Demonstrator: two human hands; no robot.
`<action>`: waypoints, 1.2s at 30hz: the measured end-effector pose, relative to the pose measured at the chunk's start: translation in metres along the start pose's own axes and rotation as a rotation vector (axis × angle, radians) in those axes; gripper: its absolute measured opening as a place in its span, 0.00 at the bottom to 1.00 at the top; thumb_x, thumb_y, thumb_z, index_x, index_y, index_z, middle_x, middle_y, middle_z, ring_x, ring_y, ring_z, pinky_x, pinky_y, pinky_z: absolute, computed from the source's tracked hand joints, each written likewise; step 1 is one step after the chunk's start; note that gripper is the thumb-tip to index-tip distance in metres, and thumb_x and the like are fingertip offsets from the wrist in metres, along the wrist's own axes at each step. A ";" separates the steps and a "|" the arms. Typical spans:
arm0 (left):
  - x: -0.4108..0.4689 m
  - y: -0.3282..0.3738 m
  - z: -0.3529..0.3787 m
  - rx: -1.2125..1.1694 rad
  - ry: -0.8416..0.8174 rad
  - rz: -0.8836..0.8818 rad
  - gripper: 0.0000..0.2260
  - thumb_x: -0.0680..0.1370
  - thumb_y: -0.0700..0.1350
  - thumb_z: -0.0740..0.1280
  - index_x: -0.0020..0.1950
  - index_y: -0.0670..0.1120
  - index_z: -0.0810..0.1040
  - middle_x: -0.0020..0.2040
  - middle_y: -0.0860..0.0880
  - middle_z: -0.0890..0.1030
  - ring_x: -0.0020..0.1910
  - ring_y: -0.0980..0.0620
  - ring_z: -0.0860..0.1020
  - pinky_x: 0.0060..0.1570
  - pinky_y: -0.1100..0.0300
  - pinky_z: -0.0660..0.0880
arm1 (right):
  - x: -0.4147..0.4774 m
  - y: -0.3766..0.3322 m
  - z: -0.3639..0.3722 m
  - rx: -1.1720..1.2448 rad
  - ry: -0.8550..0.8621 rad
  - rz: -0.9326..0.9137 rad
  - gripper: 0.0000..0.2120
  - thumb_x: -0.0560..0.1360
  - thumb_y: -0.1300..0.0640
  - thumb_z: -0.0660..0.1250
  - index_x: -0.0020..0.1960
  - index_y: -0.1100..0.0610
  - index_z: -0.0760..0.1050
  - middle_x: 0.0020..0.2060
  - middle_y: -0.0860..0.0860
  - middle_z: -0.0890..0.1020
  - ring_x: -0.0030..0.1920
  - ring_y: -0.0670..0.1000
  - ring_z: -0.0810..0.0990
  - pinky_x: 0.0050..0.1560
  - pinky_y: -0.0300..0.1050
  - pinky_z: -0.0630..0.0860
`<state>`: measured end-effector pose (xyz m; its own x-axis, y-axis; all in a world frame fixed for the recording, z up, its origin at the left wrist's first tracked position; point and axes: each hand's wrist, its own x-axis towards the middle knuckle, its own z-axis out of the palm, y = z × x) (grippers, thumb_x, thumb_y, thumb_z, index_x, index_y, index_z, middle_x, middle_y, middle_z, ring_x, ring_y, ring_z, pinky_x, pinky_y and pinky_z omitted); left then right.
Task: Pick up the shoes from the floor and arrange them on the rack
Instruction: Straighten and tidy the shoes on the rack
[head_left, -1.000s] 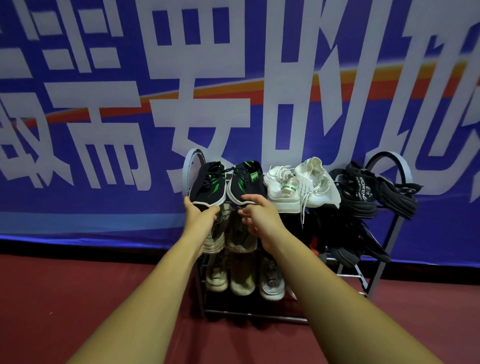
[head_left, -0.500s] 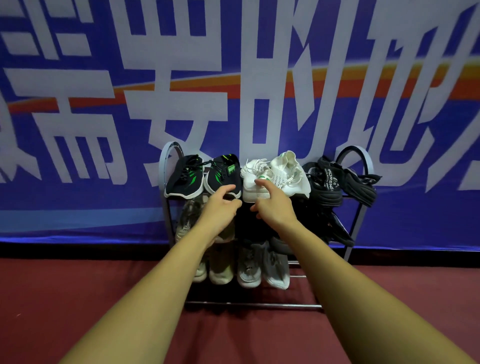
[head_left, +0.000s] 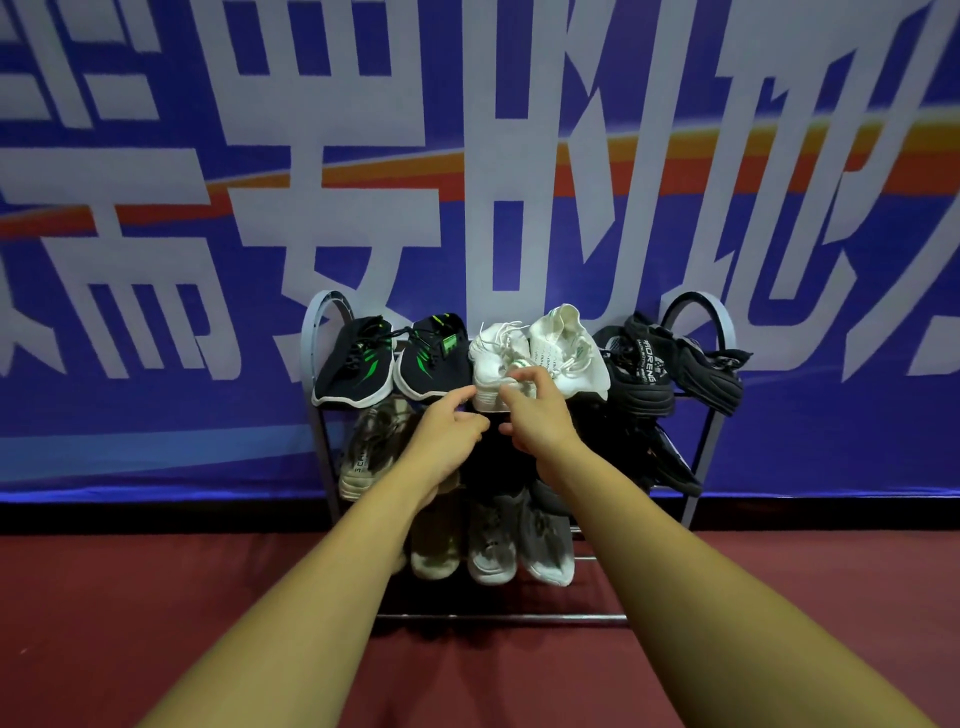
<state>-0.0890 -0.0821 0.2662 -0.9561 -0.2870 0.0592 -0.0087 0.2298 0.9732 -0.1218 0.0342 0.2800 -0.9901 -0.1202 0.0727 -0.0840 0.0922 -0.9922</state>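
Note:
A metal shoe rack (head_left: 316, 332) stands against the banner, with shoes on all three shelves. The top shelf carries two black shoes with green stripes (head_left: 358, 364), two white shoes and two black shoes (head_left: 641, 374). My right hand (head_left: 540, 421) pinches the toe of the left white shoe (head_left: 491, 364), fingers over it. The right white shoe (head_left: 566, 343) leans beside it. My left hand (head_left: 447, 431) is just left of that toe; its thumb reaches the sole's corner and its fingers curl loosely below, holding nothing.
Olive shoes (head_left: 371, 447) sit on the middle shelf at the left and dark shoes (head_left: 670, 457) at the right. Beige and grey shoes (head_left: 493, 540) fill the bottom shelf. Red floor (head_left: 130, 613) lies in front, and the blue banner (head_left: 156, 260) is close behind.
Both hands have shifted right along the top shelf, from the black-and-green shoes to the left white shoe. My left hand has left the black shoe's toe.

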 end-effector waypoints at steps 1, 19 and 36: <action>-0.001 0.000 -0.002 -0.008 0.000 0.004 0.24 0.77 0.37 0.64 0.73 0.49 0.70 0.41 0.51 0.79 0.41 0.53 0.77 0.34 0.64 0.69 | 0.000 0.000 0.001 0.034 0.022 0.002 0.07 0.75 0.55 0.64 0.53 0.47 0.73 0.49 0.53 0.81 0.35 0.51 0.79 0.31 0.39 0.69; 0.003 0.017 -0.025 -0.315 0.053 -0.044 0.19 0.81 0.59 0.59 0.67 0.49 0.72 0.50 0.40 0.81 0.35 0.52 0.77 0.28 0.64 0.70 | -0.015 -0.010 -0.017 0.252 -0.138 -0.004 0.10 0.75 0.53 0.70 0.40 0.50 0.69 0.37 0.52 0.72 0.25 0.47 0.65 0.26 0.40 0.59; 0.003 0.016 -0.030 -0.613 0.225 -0.201 0.23 0.75 0.56 0.68 0.63 0.42 0.78 0.40 0.48 0.81 0.28 0.57 0.74 0.19 0.66 0.62 | -0.017 -0.013 -0.022 0.278 -0.008 0.065 0.22 0.68 0.43 0.70 0.52 0.57 0.73 0.33 0.48 0.73 0.24 0.45 0.66 0.25 0.39 0.64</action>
<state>-0.0835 -0.1069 0.2889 -0.8688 -0.4702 -0.1553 0.0513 -0.3974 0.9162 -0.1066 0.0566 0.2938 -0.9914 -0.1303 0.0084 0.0145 -0.1743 -0.9846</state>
